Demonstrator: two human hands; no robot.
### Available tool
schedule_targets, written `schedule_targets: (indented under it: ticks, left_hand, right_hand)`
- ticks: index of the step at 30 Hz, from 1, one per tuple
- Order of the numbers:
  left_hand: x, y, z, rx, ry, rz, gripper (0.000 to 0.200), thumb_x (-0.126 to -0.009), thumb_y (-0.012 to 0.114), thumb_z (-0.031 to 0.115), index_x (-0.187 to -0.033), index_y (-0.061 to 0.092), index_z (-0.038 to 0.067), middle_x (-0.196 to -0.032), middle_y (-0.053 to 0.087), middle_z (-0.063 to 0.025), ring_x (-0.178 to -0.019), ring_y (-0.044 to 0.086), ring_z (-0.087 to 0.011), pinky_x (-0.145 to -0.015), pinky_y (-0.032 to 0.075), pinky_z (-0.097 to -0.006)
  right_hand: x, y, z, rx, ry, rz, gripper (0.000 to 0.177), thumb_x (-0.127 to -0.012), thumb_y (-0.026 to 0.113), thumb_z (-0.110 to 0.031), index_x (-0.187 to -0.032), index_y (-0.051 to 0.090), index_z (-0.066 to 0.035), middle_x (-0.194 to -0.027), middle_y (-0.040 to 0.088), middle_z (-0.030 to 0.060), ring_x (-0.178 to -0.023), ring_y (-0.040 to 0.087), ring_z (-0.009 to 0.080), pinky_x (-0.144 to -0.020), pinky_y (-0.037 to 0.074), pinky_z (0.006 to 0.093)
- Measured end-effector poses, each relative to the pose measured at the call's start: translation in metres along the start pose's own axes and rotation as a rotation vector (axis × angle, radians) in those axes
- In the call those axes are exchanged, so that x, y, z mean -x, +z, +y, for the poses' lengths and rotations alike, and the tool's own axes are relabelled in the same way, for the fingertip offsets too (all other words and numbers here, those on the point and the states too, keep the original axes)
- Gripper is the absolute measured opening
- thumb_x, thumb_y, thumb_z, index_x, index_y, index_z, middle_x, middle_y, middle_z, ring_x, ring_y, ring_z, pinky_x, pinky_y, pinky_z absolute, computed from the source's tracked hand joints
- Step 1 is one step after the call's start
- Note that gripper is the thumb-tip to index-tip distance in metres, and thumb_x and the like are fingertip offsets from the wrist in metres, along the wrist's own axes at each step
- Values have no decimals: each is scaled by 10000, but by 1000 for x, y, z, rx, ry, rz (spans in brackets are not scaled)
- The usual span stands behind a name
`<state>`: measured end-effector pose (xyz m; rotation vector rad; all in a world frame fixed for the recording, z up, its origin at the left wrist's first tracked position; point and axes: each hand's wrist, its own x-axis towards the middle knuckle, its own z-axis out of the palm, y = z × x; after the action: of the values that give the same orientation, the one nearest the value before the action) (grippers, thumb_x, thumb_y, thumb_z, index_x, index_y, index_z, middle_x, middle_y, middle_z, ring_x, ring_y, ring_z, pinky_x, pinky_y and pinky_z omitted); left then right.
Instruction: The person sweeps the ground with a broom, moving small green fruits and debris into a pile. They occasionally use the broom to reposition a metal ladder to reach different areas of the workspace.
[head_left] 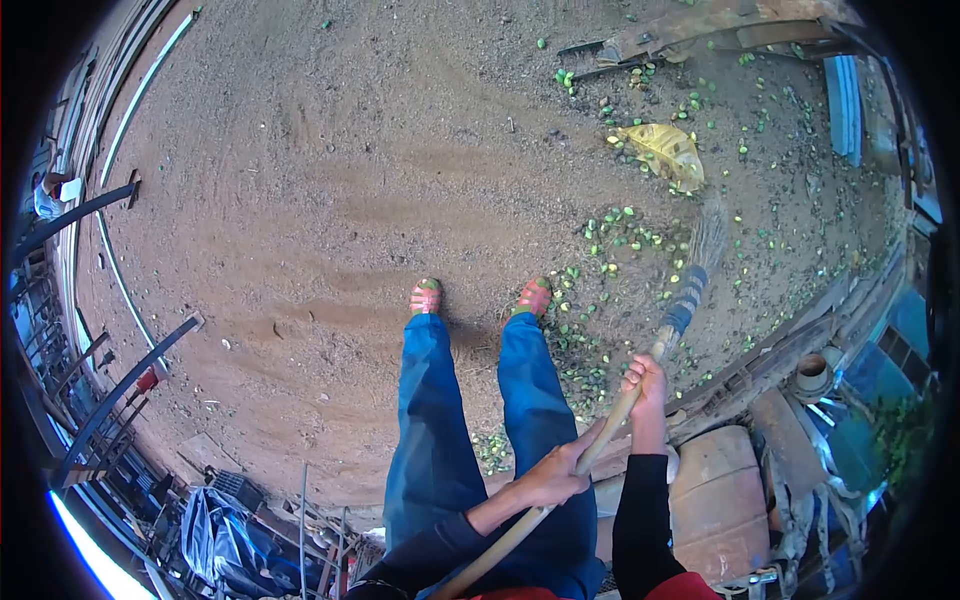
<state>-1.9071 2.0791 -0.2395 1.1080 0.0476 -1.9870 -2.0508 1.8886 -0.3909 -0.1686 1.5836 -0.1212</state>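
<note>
My left hand (pixel 553 478) is closed round the wooden handle of a broom (pixel 612 420), in front of my thighs. Further up the handle, to the right, my right hand (pixel 647 385) grips it near the blue and grey binding. The broom's thin bristles (pixel 711 235) point forward and rest among green and yellow leaves (pixel 640 235) scattered on the dirt. Just beyond the bristle tips lies a large dry yellow leaf (pixel 665 153).
My feet in pink sandals (pixel 425 297) stand on bare soil. A rusty barrel (pixel 717 505), a pot (pixel 811 375) and scrap line the right edge. Metal bars (pixel 130 375) and a person (pixel 47 197) are at left. A crate (pixel 237 487) stands lower left.
</note>
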Motion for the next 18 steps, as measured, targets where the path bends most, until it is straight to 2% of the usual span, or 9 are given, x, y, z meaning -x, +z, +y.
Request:
schedule_targets:
  ticks: [3,5,6,8,10,12,13,15,18]
  left_hand:
    - [17,-4,-10,-167,216,88,994,-745,555,-73,-1602,99,142,-814,629,-112,-541,585,-190,-553,518,-322]
    - [42,-17,6,-311,194,205,991,-723,564,-73,-1595,133,117,-943,676,-195,-632,638,-247,-680,540,-335]
    - [57,-27,37,-313,20,210,989,-710,572,-71,-1590,155,102,-999,680,-238,-685,659,-273,-733,538,-336]
    - [67,-46,64,-493,155,391,997,-688,578,-35,-1577,138,61,-801,648,-319,-753,687,-436,-722,555,-441]
    - [67,-73,91,-680,241,601,971,-665,565,-51,-1557,185,13,-806,641,-341,-781,678,-466,-751,558,-473]
    - [58,-107,129,-889,249,776,932,-659,549,-72,-1537,245,-5,-793,644,-334,-748,682,-457,-741,567,-488]
    - [50,-134,148,-1041,147,829,910,-662,548,-78,-1524,260,-25,-796,655,-316,-743,688,-443,-736,573,-487]
    - [29,-189,186,-1250,31,899,909,-648,549,-87,-1515,281,-32,-766,665,-278,-712,694,-417,-709,581,-466]
    - [20,-252,222,-1585,-11,896,928,-644,573,-82,-1516,254,-52,-749,663,-237,-695,686,-407,-661,572,-472]
  right_hand:
    - [26,35,1,-1,-52,-119,142,-880,623,-113,-939,506,-167,-658,453,-61,-477,440,94,-427,391,275]
    - [53,92,13,20,-81,-228,174,-892,612,-126,-1038,529,-170,-691,494,-37,-508,477,113,-456,420,284]
    - [61,128,17,58,-85,-291,181,-906,601,-141,-1074,542,-176,-706,514,-24,-534,502,125,-481,441,289]
    - [58,186,27,189,-146,-471,333,-919,609,-170,-1228,495,-122,-818,598,53,-622,617,202,-575,539,360]
    - [48,248,29,408,-199,-492,401,-938,619,-207,-1287,479,-67,-876,630,71,-714,651,202,-647,549,349]
    - [12,292,28,677,-493,-659,460,-953,625,-237,-1330,485,-14,-919,664,88,-820,662,171,-716,540,309]
    - [9,305,18,668,-500,-654,460,-953,625,-237,-1330,485,-14,-919,664,88,-820,662,171,-716,540,309]
    - [14,317,1,1010,-799,-627,421,-961,613,-253,-1286,535,3,-924,681,84,-849,673,160,-750,513,290]
    - [-3,282,-17,933,-737,-729,453,-951,617,-234,-1329,531,1,-936,700,94,-862,670,149,-786,518,292]
